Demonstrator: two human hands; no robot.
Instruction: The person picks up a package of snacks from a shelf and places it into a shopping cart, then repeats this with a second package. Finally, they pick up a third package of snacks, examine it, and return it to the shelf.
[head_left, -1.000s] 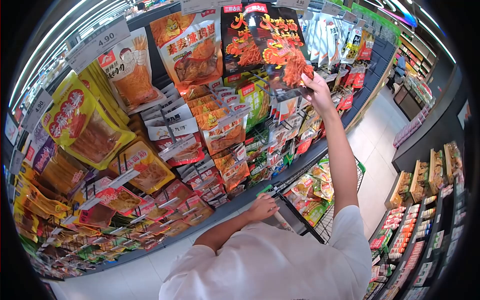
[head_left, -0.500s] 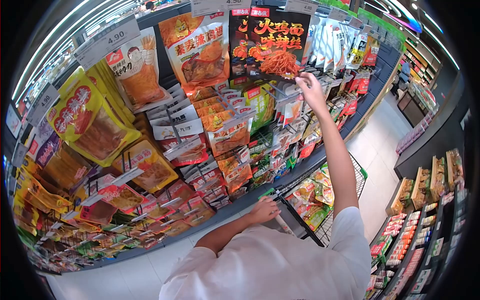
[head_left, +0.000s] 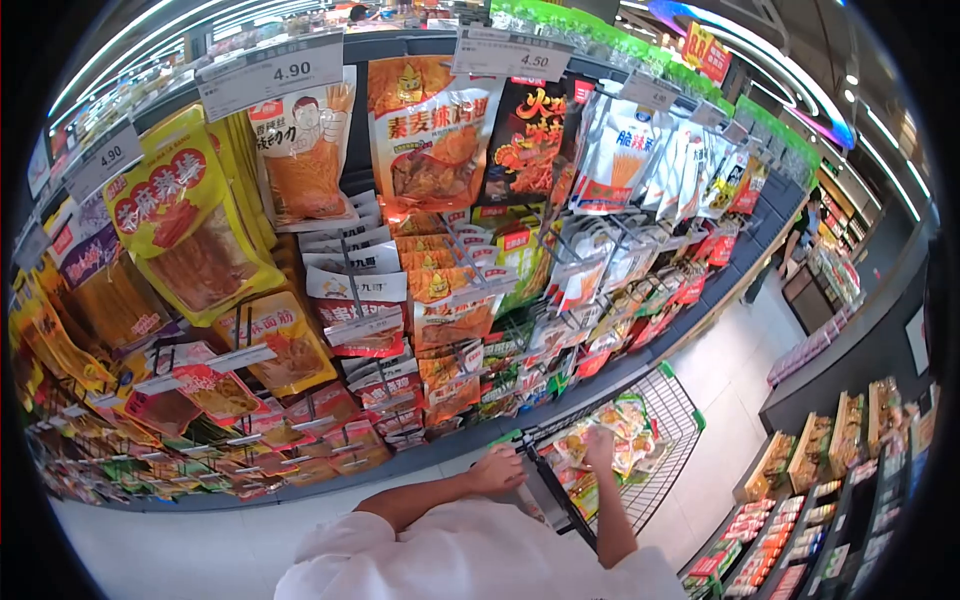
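My left hand (head_left: pixel 497 468) is closed round the handle of a shopping cart (head_left: pixel 683 418), beside the snack rack. Over the basket, my right hand (head_left: pixel 599 447) reaches down among colourful snack bags (head_left: pixel 632 425); its fingers are too unclear to make out, and so is anything in them. On the rack hang an orange and white bag (head_left: pixel 428 140), a black bag with red print (head_left: pixel 524 140) and white bags (head_left: pixel 612 150). Yellow bags (head_left: pixel 185 225) hang further left. Price tags (head_left: pixel 272 75) stick out above them.
The rack's dark lower edge (head_left: pixel 440 452) runs beside the cart. Pale floor tiles (head_left: pixel 735 330) lie beyond it. At the right stand low shelves with packed goods (head_left: pixel 750 530) and wooden crates (head_left: pixel 812 450). Another person (head_left: pixel 800 235) is far down the aisle.
My right hand has moved from the black bag on the rack down to the cart basket. My left hand stays at the handle. The view has shifted, and a person shows further down the aisle.
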